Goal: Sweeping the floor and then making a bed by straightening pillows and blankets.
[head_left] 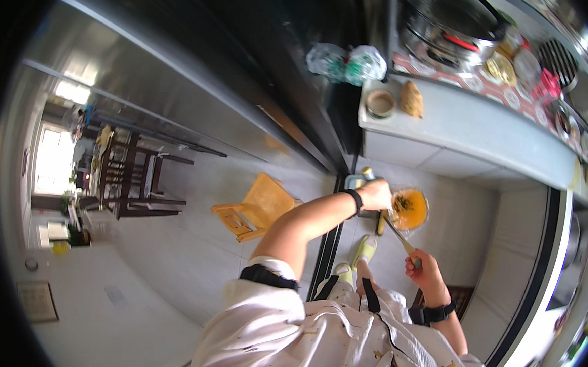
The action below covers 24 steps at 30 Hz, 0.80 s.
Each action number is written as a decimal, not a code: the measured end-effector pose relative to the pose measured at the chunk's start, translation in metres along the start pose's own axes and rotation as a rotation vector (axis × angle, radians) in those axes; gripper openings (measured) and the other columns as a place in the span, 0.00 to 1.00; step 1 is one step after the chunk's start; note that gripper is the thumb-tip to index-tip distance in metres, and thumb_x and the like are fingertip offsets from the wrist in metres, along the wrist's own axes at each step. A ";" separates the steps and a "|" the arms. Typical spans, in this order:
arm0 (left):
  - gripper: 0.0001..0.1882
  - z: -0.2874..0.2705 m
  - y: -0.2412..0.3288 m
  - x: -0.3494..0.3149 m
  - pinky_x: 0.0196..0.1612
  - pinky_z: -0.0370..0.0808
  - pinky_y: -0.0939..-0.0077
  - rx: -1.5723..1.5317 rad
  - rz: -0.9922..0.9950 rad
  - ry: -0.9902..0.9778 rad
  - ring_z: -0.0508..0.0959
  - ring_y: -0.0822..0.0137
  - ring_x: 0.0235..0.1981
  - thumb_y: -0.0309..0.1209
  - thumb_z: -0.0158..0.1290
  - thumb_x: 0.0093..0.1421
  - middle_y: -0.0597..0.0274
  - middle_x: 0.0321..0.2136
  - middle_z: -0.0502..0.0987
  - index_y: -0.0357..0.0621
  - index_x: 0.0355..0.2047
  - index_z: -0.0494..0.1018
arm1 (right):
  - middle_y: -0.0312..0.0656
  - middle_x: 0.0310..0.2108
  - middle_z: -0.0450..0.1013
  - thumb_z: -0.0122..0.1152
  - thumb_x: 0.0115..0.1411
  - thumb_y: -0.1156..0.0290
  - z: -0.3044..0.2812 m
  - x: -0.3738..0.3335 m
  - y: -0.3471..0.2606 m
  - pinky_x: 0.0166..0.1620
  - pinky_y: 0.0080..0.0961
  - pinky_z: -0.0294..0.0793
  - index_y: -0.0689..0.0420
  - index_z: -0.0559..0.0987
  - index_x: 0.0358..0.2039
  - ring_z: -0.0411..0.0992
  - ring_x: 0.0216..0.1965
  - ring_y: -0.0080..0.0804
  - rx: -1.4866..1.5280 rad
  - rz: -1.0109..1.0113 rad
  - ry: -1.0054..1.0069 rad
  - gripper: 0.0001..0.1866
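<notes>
Right hand: fingers curled around the handle of a slender utensil, which is gripped firmly and pointed forward and to the left, its far end brought to the near left edge of the bowl; whether the bowl is touched by it cannot be told. Left hand: held knuckles up at the left side of the bowl, fingers bent; what is grasped, if anything, cannot be told, the fingertips being hidden. Bowl: clear, round, placed low ahead of the feet and to the right of the left hand; filled with orange contents, by which dark green bits are borne toward the left. Wrists: a black band is worn on the left, a black watch on the right. Footwear: pale green slippers, seen just below the bowl. Left floor: one wooden stool. Counter, ahead: a small cup and a tan lumpy item are set side by side near its left end; behind them, a lidded pot is kept on a patterned mat.
</notes>
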State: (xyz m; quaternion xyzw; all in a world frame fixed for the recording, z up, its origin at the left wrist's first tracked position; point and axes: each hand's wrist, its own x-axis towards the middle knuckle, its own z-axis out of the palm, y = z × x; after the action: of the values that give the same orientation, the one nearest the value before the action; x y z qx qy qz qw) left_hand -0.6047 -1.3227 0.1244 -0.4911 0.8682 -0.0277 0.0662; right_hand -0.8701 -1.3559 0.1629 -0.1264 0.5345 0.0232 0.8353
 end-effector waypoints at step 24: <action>0.11 0.014 0.312 -0.290 0.31 0.73 0.58 -0.898 -1.790 -0.206 0.76 0.52 0.31 0.36 0.49 0.47 0.52 0.27 0.76 0.44 0.29 0.73 | 0.39 0.21 0.67 0.57 0.49 0.46 0.201 0.248 -0.102 0.22 0.11 0.66 0.67 0.68 0.33 0.64 0.17 0.22 -0.170 -0.222 -0.349 0.31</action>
State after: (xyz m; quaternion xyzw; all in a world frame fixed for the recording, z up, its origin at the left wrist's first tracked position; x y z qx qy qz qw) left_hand -0.7206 -0.9133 0.1006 -0.9422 0.1001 0.3053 -0.0953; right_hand -0.5677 -1.4311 0.0387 -0.2486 0.3609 -0.0022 0.8988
